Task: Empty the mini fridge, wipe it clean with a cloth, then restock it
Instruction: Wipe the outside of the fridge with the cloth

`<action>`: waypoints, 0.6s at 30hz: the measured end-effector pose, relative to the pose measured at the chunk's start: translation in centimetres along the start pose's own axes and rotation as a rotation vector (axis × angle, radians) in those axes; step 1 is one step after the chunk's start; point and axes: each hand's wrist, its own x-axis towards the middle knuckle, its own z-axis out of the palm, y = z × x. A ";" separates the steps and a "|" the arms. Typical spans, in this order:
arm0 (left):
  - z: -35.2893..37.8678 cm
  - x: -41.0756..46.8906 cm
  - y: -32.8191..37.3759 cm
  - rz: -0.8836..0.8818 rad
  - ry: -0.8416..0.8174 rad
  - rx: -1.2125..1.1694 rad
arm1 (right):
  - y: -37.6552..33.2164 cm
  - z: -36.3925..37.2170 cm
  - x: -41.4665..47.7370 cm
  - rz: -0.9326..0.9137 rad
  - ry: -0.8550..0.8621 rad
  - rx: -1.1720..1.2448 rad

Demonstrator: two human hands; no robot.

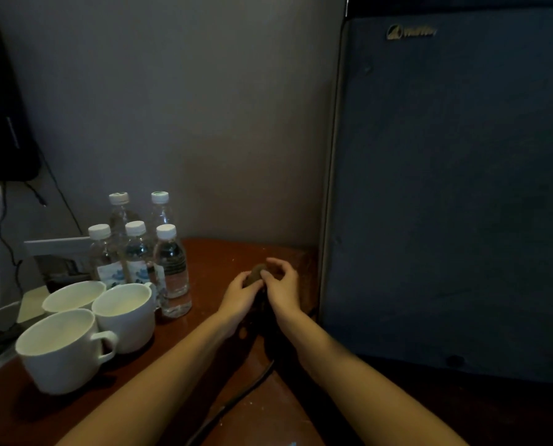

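Note:
The dark blue mini fridge [445, 188] fills the right side, its door closed. On the reddish wooden table [223, 252] just left of it, my left hand [239, 296] and my right hand [283, 284] meet around a small brown bunched thing, probably a cloth [257, 274]. Both hands curl their fingers on it. Several small water bottles with white caps [172, 268] stand in a cluster at the left of my hands.
Three white cups [120, 313] sit near the table's front left. A dark cable [236, 400] runs across the table under my forearms. A black screen [1, 123] and wires hang at the far left against the grey wall.

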 end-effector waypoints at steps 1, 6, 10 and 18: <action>-0.3 -0.4 0.5 0.043 0.031 -0.031 | -0.9 -0.2 -0.5 -0.023 -0.015 0.059; -1.7 -4.1 4.5 0.305 0.108 -0.155 | -4.7 -1.0 -3.0 -0.194 -0.075 0.170; -2.3 -7.3 8.0 0.493 0.121 -0.129 | -8.0 -1.4 -6.0 -0.174 -0.196 0.208; -0.4 -13.3 15.7 0.857 0.500 0.073 | -17.1 -6.0 -10.8 -0.499 -0.204 0.363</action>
